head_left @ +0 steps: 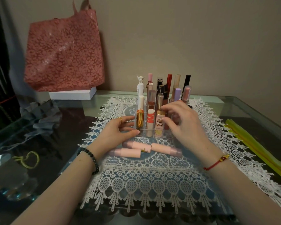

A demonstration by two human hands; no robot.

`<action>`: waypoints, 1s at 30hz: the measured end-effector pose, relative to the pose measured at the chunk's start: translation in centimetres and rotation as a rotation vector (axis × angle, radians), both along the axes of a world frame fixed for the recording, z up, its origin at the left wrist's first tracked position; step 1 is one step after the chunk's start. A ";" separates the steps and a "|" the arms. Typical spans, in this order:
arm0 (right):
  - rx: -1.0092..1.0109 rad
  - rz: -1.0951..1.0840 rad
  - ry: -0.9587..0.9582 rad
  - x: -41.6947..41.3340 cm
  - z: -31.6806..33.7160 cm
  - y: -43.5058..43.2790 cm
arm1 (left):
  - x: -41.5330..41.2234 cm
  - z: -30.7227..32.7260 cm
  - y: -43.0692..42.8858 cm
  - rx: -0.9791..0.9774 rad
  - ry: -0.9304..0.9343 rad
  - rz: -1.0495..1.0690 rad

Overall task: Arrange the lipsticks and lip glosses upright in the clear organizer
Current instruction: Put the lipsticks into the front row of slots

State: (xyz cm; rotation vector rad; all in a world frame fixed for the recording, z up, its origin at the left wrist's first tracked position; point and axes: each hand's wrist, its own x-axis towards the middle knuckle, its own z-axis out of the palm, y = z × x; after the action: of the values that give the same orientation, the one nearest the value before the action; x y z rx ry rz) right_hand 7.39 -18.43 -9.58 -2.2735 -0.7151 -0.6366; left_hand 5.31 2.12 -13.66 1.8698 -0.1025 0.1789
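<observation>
The clear organizer [143,133] stands on a white lace runner [149,176], with several lipsticks and glosses upright in it. Its front row holds a gold tube [140,118], a white and coral tube [150,120] and a pink gold-capped tube [159,125]. My left hand [118,132] holds the organizer's front-left corner, thumb on the front wall and fingers along the side. My right hand [182,120] curls over the right side, its thumb and forefinger pinching the gold-capped tube. Three pink stick tubes [130,152] lie flat in front of the organizer.
A pink floral bag [63,52] leans on the wall above a white box [73,95] at the back left. Grey cloth [42,117] and a yellow-green band [29,159] lie on the glass table at the left. Yellow strips [256,146] run along the right.
</observation>
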 end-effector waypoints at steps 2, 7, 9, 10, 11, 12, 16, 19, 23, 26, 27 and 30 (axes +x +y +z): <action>-0.075 0.029 -0.049 -0.6 0.2 0.0 | -0.2 0.4 0.3 0.039 -0.011 0.016; -0.247 0.192 0.061 -1.8 -0.1 0.7 | -1.6 2.1 1.5 0.296 -0.110 0.022; -0.311 0.248 0.107 -2.2 -0.6 1.1 | -2.1 2.6 1.9 0.404 -0.099 -0.051; -0.338 0.267 0.128 -2.3 -0.9 1.3 | -2.3 2.8 2.1 0.456 -0.072 -0.091; -0.361 0.280 0.144 -2.3 -1.2 1.5 | -2.4 2.9 2.1 0.500 -0.040 -0.128; -0.380 0.286 0.154 -2.3 -1.5 1.6 | -2.4 3.0 2.1 0.533 -0.016 -0.160; -0.428 0.288 0.179 -2.1 -2.3 1.8 | -2.5 3.0 2.3 0.563 -0.006 -0.220; -0.437 0.297 0.158 -2.0 -2.7 1.8 | -2.5 3.0 2.4 0.614 -0.001 -0.238; -0.418 0.319 0.110 -2.1 -2.7 1.9 | -2.5 2.9 2.3 0.634 -0.014 -0.244; -0.359 0.314 0.135 -2.3 -2.7 2.2 | -2.6 3.2 2.0 0.527 -0.094 -0.196; -0.319 0.310 0.156 -2.4 -2.7 2.3 | -2.6 3.4 1.8 0.472 -0.138 -0.180; -0.155 0.299 0.205 -2.5 -2.7 2.5 | -2.8 3.9 1.1 0.311 -0.251 -0.155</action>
State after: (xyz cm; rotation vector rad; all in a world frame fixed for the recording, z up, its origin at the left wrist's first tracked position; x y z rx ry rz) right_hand 4.89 -15.93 -12.25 -2.2643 -1.0049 -0.2105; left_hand 2.50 3.20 -9.80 2.1305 -0.4698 0.3035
